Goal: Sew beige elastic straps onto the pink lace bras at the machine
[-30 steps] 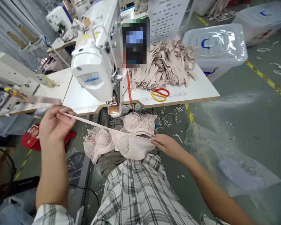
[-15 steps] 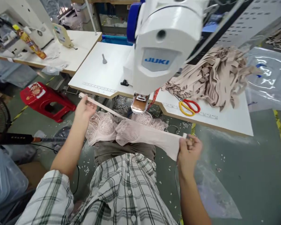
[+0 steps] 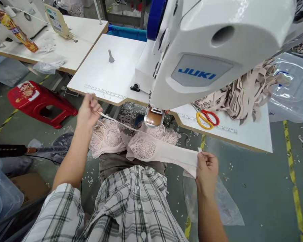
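Observation:
A pale pink lace bra (image 3: 142, 146) is stretched between my two hands, just in front of the sewing machine (image 3: 207, 64). My left hand (image 3: 89, 109) is closed on a narrow strap end at the left. On the right, my right hand (image 3: 207, 168) pinches the end of the wide side band. One lace cup shows in the middle of the stretched piece. More pink lace bras (image 3: 109, 136) lie on my lap behind and beside it, partly covered. The machine's needle area with its amber guard (image 3: 153, 117) hangs close over the fabric.
Scissors with red and yellow handles (image 3: 207, 119) lie on the white table (image 3: 257, 134) before a heap of beige strips (image 3: 244, 94). A grey tool (image 3: 111, 56) and a black clip (image 3: 135, 87) are left of the machine. A red stool (image 3: 44, 104) stands at left.
The view has moved closer to the machine, which looks larger. Both hands keep their hold on the bra, and its lace cup now faces up more plainly.

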Tool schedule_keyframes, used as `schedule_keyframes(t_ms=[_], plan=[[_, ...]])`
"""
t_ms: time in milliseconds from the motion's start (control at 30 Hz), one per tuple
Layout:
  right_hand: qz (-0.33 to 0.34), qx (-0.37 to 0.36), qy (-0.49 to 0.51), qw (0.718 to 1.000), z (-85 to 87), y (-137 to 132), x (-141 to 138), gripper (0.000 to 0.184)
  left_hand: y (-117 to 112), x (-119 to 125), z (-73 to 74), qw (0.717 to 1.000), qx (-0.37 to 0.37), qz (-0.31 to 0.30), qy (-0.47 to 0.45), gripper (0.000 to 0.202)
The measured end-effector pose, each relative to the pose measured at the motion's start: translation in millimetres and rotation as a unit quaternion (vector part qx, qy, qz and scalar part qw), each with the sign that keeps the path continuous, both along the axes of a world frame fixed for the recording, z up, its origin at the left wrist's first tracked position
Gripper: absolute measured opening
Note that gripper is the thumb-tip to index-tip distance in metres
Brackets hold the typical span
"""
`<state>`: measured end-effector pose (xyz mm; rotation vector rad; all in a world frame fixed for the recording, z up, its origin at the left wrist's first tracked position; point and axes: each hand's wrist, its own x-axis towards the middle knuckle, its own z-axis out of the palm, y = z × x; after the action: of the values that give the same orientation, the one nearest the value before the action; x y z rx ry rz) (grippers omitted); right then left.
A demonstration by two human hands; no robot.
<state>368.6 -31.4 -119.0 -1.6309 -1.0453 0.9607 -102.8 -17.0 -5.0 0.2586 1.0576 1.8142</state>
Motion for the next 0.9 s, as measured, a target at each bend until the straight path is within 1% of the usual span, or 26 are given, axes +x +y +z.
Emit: schedule_keyframes(t_ms=[33, 67, 100, 133, 167, 200, 233, 267, 333, 400, 467, 533, 600, 700, 800, 900], plan=[[0.067, -0.011, -0.017, 0.998, 3.9, 1.6, -8.8, 0.035, -2.1, 17.3, -1.8, 0.998, -0.013, -0.043, 0.046, 0.022], [0.148, -0.024, -0.033, 0.988, 10.1, 2.9, -19.5, 0.032, -4.5, 36.8, -3.0, 0.99, -0.033, -0.098, 0.092, 0.024], [0.234, -0.036, -0.045, 0.971, 18.7, 3.9, -31.9, 0.03, -7.5, 57.3, -3.7, 0.976, -0.062, -0.166, 0.128, 0.025], [0.312, -0.042, -0.052, 0.948, 29.2, 4.9, -45.4, 0.028, -10.9, 77.5, -3.7, 0.96, -0.087, -0.21, 0.163, 0.022], [0.375, -0.041, -0.058, 0.924, 40.9, 6.2, -59.2, 0.026, -14.8, 96.3, -3.0, 0.944, -0.105, -0.247, 0.192, 0.02], [0.417, -0.031, -0.062, 0.906, 53.0, 7.9, -72.6, 0.026, -18.7, 112.6, -1.8, 0.928, -0.112, -0.277, 0.222, 0.019], [0.442, -0.02, -0.061, 0.895, 64.8, 10.4, -84.8, 0.027, -22.3, 126.2, -0.1, 0.91, -0.112, -0.304, 0.258, 0.019], [0.455, -0.01, -0.056, 0.889, 75.5, 13.7, -95.1, 0.027, -25.3, 136.7, 1.9, 0.89, -0.107, -0.33, 0.295, 0.02], [0.462, 0.0, -0.038, 0.886, 92.1, 21.2, -108.6, 0.028, -28.7, 149.9, 6.1, 0.846, -0.088, -0.375, 0.368, 0.022], [0.465, 0.002, -0.013, 0.885, 101.5, 28.0, -113.2, 0.029, -29.3, 155.7, 10.0, 0.81, -0.075, -0.406, 0.417, 0.025], [0.469, -0.001, 0.01, 0.883, 105.0, 32.2, -112.1, 0.031, -29.0, 157.4, 12.9, 0.788, -0.074, -0.424, 0.439, 0.027], [0.472, -0.01, 0.03, 0.881, 104.9, 33.8, -109.4, 0.03, -28.8, 157.2, 14.8, 0.774, -0.077, -0.438, 0.451, 0.029], [0.477, -0.017, 0.034, 0.878, 103.8, 33.2, -107.9, 0.023, -28.9, 156.7, 15.4, 0.762, -0.075, -0.444, 0.465, 0.03], [0.478, 0.005, -0.01, 0.879, 103.8, 30.0, -108.5, 0.014, -29.2, 156.7, 15.1, 0.744, -0.068, -0.448, 0.49, 0.029], [0.477, 0.026, -0.072, 0.876, 106.2, 26.9, -109.3, 0.011, -28.2, 157.2, 15.2, 0.73, -0.076, -0.461, 0.498, 0.029], [0.49, 0.012, -0.065, 0.869, 107.4, 26.4, -107.3, 0.013, -26.1, 156.9, 16.6, 0.725, -0.09, -0.48, 0.486, 0.028]])
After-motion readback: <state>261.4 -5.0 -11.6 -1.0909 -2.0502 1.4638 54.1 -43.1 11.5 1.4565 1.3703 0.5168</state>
